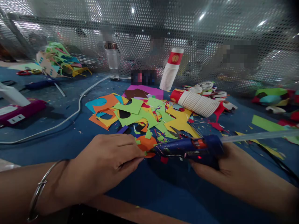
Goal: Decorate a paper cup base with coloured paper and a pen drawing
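My right hand (224, 168) is wrapped round a dark blue hot glue gun (187, 148), its red light lit. A clear glue stick (259, 135) sticks out of the gun's back end to the right. The nozzle points left and meets an orange paper circle (149, 143) with small green pieces on it. My left hand (112, 158) pinches the circle's left edge, its fingers closed; a silver bangle (38, 193) is on that wrist. Just beyond both hands lies a heap of cut paper scraps (140, 113) in green, orange, yellow and blue. Small scissors (177, 133) rest in the heap.
One stack of paper cups (171, 70) leans at the back, another (197, 101) lies on its side. A white cable (80, 102) crosses the left. A second glue gun (43, 83) and a magenta power strip (21, 112) lie there. Perforated metal (140, 18) stands behind.
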`<state>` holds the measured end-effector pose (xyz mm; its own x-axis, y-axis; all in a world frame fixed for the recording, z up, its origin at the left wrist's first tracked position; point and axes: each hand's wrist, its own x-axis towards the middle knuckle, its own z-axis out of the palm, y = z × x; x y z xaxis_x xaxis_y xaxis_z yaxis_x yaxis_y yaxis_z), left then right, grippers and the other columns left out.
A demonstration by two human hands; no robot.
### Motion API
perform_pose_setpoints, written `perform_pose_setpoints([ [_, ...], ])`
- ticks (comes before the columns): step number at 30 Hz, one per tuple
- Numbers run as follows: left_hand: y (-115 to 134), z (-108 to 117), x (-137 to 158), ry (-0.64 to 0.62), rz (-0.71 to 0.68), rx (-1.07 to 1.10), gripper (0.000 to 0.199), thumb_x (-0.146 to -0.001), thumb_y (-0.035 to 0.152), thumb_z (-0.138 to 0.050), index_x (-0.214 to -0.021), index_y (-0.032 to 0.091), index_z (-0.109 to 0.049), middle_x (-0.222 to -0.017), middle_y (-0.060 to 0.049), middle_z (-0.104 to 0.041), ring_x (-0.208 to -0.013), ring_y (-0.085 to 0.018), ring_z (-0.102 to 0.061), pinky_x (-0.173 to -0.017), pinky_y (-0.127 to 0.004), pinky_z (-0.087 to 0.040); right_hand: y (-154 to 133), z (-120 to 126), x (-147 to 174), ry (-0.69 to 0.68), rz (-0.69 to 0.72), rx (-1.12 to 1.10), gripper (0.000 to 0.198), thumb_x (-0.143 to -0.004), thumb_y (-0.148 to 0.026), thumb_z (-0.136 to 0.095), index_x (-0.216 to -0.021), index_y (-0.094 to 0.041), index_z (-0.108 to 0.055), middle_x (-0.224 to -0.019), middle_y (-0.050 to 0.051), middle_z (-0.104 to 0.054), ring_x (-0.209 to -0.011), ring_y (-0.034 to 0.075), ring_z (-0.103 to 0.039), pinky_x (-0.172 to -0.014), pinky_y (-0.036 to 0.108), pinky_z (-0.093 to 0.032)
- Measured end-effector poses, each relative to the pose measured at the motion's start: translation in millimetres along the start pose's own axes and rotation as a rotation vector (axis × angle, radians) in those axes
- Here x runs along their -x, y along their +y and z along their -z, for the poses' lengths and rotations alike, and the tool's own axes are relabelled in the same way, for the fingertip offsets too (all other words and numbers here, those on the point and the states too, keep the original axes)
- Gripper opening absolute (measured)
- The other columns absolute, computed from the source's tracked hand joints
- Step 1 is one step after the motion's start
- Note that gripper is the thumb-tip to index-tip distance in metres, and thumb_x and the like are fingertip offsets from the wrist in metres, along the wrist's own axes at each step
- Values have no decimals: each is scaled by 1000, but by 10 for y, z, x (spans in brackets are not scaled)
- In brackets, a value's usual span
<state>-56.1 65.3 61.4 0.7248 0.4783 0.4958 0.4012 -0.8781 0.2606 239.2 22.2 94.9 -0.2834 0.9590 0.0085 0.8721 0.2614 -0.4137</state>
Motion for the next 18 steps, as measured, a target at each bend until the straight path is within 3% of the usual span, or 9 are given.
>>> perform_pose_setpoints([
  [18, 80, -1, -13, 0, -104, -185, 31, -109, 18, -50, -83, 18, -66, -75, 2, -64, -64, -14, -57, -57, -32, -39, 44, -1, 1, 36, 72, 35, 28, -85, -35, -53, -67, -26, -73, -66, 4, -78, -56, 24, -73, -52, 34, -59],
])
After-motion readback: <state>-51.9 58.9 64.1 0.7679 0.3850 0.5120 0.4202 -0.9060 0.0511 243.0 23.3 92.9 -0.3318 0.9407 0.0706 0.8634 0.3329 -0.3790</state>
